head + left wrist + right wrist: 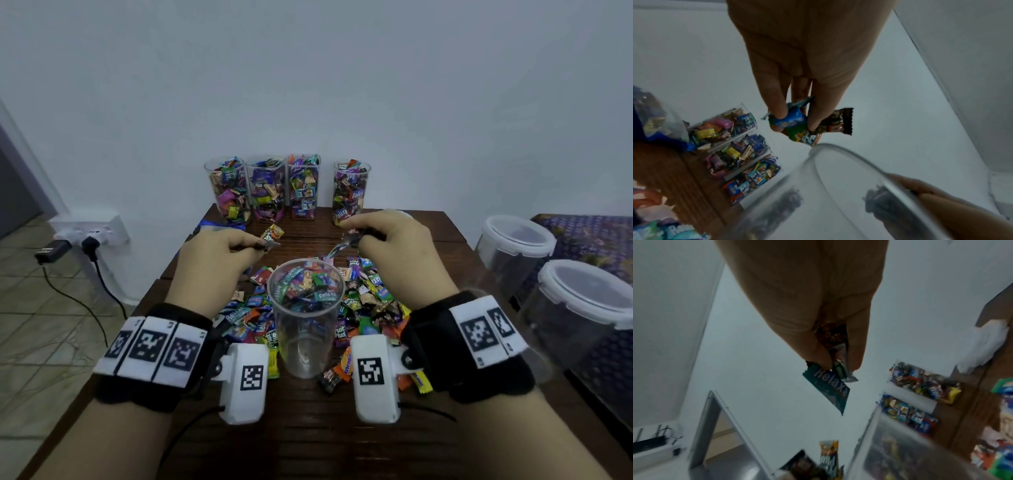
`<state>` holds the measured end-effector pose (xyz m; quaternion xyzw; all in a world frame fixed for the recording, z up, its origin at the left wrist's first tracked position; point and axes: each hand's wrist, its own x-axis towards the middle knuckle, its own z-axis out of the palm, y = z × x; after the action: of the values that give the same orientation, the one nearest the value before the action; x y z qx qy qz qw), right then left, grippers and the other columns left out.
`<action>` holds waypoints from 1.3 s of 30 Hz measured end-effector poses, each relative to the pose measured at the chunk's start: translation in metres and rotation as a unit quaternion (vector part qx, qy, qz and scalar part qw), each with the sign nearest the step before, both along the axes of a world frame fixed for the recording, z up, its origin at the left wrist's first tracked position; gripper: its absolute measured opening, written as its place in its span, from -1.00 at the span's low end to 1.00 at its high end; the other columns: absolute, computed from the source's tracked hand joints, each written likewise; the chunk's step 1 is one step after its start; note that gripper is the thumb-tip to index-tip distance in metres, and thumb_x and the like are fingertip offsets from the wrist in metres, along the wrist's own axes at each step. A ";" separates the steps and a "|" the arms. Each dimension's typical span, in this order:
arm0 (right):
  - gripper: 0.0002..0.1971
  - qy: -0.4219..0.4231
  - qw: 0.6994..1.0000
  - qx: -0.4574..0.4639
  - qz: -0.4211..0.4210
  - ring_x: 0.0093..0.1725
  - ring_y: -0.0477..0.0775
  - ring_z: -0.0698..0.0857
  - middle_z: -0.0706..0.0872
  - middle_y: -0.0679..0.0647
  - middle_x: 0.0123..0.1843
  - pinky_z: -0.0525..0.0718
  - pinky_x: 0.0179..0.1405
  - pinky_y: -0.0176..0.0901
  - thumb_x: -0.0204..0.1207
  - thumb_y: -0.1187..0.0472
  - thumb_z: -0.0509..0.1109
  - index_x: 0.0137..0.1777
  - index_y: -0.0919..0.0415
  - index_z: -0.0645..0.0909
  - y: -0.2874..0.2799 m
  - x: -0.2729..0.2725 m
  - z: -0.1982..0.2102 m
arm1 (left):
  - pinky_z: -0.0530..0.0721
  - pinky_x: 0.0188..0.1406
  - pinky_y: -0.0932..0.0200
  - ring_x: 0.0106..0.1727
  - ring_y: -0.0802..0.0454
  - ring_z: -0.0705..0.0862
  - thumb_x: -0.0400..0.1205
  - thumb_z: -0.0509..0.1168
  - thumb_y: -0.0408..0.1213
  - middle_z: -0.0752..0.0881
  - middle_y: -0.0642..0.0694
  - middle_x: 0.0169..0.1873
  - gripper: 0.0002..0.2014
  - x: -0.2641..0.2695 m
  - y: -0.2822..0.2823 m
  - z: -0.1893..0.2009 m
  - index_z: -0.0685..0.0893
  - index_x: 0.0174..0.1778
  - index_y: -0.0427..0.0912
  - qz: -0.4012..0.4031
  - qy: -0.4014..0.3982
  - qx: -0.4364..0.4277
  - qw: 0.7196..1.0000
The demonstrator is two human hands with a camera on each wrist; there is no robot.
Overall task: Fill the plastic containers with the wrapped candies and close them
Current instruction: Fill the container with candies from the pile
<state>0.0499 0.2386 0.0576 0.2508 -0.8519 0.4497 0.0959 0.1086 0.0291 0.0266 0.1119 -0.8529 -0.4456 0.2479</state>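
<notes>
Centrally, a clear round plastic cup (306,318) stands upright on the wooden table (342,442), its mouth open upward, partly filled with wrapped candies, and ringed by a loose heap of candies (368,301). Both hands hover beyond the far rim, above and slightly behind the mouth. The left hand (214,255) pinches a small bunch of candies (807,125) between thumb and fingers: three wrappers show in the left wrist view, blue, green and dark brown. The right hand (394,245) pinches another bunch (833,378), at least two wrappers, with a teal "Relaxa" packet hanging lowest. Neither hand looks clearly nearer; the cup mouth lies downward and toward the person from each, so the drop probably calls for a short move inward over the rim. Four filled, unlidded containers (286,186) line the table's far edge. Two empty, white-lidded containers (561,274) stand at the right, apart from the table.
</notes>
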 end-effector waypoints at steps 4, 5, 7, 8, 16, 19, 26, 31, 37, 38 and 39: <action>-0.66 0.013 0.999 0.013 0.043 0.12 -0.21 0.52 0.63 -0.04 0.13 0.41 0.21 -0.45 0.53 0.39 0.25 0.14 0.04 0.74 -0.010 0.017 0.001 | 0.76 -0.30 0.16 -0.37 0.18 0.68 0.56 0.39 -0.37 0.74 0.02 -0.27 -0.87 0.006 0.004 0.000 0.80 -0.14 -0.04 -0.004 0.016 0.027 1.000; -0.65 0.013 0.998 0.024 0.052 0.13 -0.19 0.52 0.61 -0.06 0.11 0.41 0.23 -0.41 0.54 0.39 0.24 0.15 0.04 0.73 -0.012 0.020 -0.001 | 0.76 -0.31 0.17 -0.39 0.21 0.68 0.57 0.39 -0.36 0.74 0.03 -0.27 -0.87 0.008 0.005 0.000 0.80 -0.11 -0.06 -0.007 0.015 0.029 0.999; -0.64 0.015 0.996 0.057 0.065 0.13 -0.19 0.51 0.57 -0.09 0.09 0.41 0.22 -0.39 0.54 0.39 0.24 0.17 0.03 0.73 -0.014 0.023 -0.004 | 0.78 -0.24 0.02 -0.37 0.19 0.70 0.57 0.38 -0.35 0.75 0.04 -0.28 -0.87 0.010 0.008 0.001 0.80 -0.11 -0.03 -0.011 0.018 0.026 0.999; -0.63 0.015 0.995 0.073 0.068 0.15 -0.17 0.50 0.57 -0.08 0.11 0.40 0.22 -0.39 0.54 0.39 0.24 0.18 0.03 0.72 -0.016 0.025 -0.005 | 0.78 -0.20 -0.05 -0.34 0.17 0.70 0.57 0.38 -0.34 0.75 0.04 -0.28 -0.86 0.010 0.009 0.002 0.80 -0.12 -0.01 -0.014 0.021 0.025 0.999; -0.59 0.040 0.989 0.106 0.092 0.28 -0.12 0.49 0.56 -0.05 0.31 0.37 0.21 -0.39 0.57 0.36 0.25 0.34 -0.01 0.63 -0.023 0.032 -0.015 | 0.74 -0.16 -0.24 -0.24 -0.05 0.71 0.56 0.39 -0.33 0.75 0.07 -0.39 -0.68 0.017 0.015 0.007 0.72 -0.28 0.30 -0.028 0.040 0.024 0.998; -0.62 0.031 0.994 0.047 0.090 0.26 -0.24 0.43 0.54 -0.06 0.33 0.41 0.27 -0.39 0.56 0.32 0.28 0.35 0.04 0.61 -0.022 0.036 -0.020 | 0.74 -0.17 -0.27 -0.19 -0.19 0.73 0.56 0.39 -0.31 0.77 -0.04 -0.35 -0.68 0.019 0.019 0.007 0.75 -0.32 0.30 -0.031 0.043 0.036 0.998; 0.09 -0.163 0.975 -0.098 0.114 0.46 -0.38 0.29 0.24 -0.33 0.51 0.36 0.40 -0.32 0.24 -0.15 0.61 0.64 -0.16 -0.04 -0.017 0.044 -0.057 | 0.79 -0.15 -0.08 -0.23 0.19 0.74 0.54 0.41 -0.28 0.77 0.14 -0.33 -0.76 0.020 0.029 0.016 0.75 -0.26 0.24 -0.051 0.060 0.047 0.996; 0.11 -0.221 0.946 -0.179 0.153 0.25 -0.56 0.50 0.49 -0.64 0.19 0.50 0.19 -0.54 0.25 0.20 0.65 0.65 -0.04 -0.04 -0.022 0.040 -0.086 | 0.78 -0.14 -0.02 -0.24 0.22 0.73 0.54 0.40 -0.35 0.77 0.20 -0.29 -0.75 0.016 0.039 0.017 0.76 -0.27 0.17 -0.094 0.035 0.027 0.995; -0.34 -0.168 0.956 -0.192 0.143 0.11 -0.39 0.65 0.68 -0.37 0.04 0.57 -0.01 -0.52 0.26 0.41 0.63 0.17 -0.18 0.42 -0.017 0.038 -0.089 | 0.61 -0.26 0.31 -0.26 0.24 0.67 0.51 0.41 -0.34 0.74 0.13 -0.35 -0.75 0.017 0.041 0.013 0.71 -0.33 0.18 -0.109 -0.038 -0.058 0.992; -0.36 -0.168 0.956 -0.192 0.143 0.08 -0.43 0.65 0.68 -0.35 0.01 0.56 -0.04 -0.55 0.26 0.42 0.63 0.13 -0.19 0.42 -0.017 0.039 -0.088 | 0.61 -0.23 0.29 -0.24 0.22 0.67 0.50 0.40 -0.35 0.74 0.10 -0.32 -0.79 0.017 0.042 0.015 0.73 -0.30 0.12 -0.108 -0.052 -0.079 0.990; -0.37 -0.165 0.956 -0.194 0.143 0.06 -0.43 0.65 0.67 -0.33 0.02 0.56 -0.04 -0.56 0.26 0.42 0.62 0.12 -0.18 0.42 -0.017 0.038 -0.089 | 0.61 -0.20 0.27 -0.23 0.22 0.66 0.50 0.39 -0.36 0.74 0.09 -0.30 -0.83 0.018 0.043 0.016 0.76 -0.26 0.04 -0.107 -0.066 -0.099 0.987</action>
<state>0.0884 0.2218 -0.0310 0.2688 -0.7072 0.6508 -0.0643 0.1262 0.0719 0.0426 0.0234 -0.9144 -0.3745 0.1520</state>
